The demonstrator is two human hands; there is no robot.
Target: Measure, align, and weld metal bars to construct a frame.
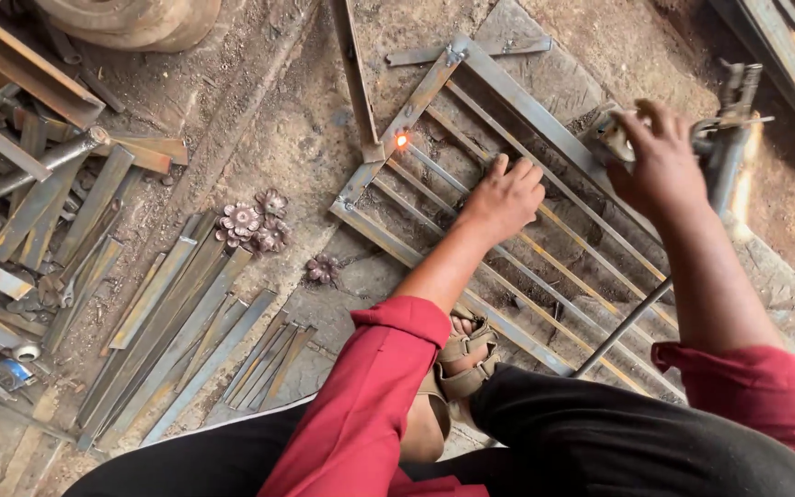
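A rectangular metal grille frame (374, 232) with several thin parallel bars lies on the dirt floor. A small orange glowing spot (401, 141) shows at one bar's joint with the frame. My left hand (504, 197) presses flat on the bars near the frame's middle. My right hand (657, 156) is closed around a small metal tool (612, 134) at the frame's far edge. A thin dark rod (620, 329) slants under my right forearm. Both arms wear red sleeves.
Several flat steel strips (177, 322) lie in rows at left, beside small metal flower ornaments (250, 224). Scrap bars and pipes (34, 175) pile at far left. A grey metal tool (729, 138) stands at right. My sandalled foot (457, 359) rests by the frame.
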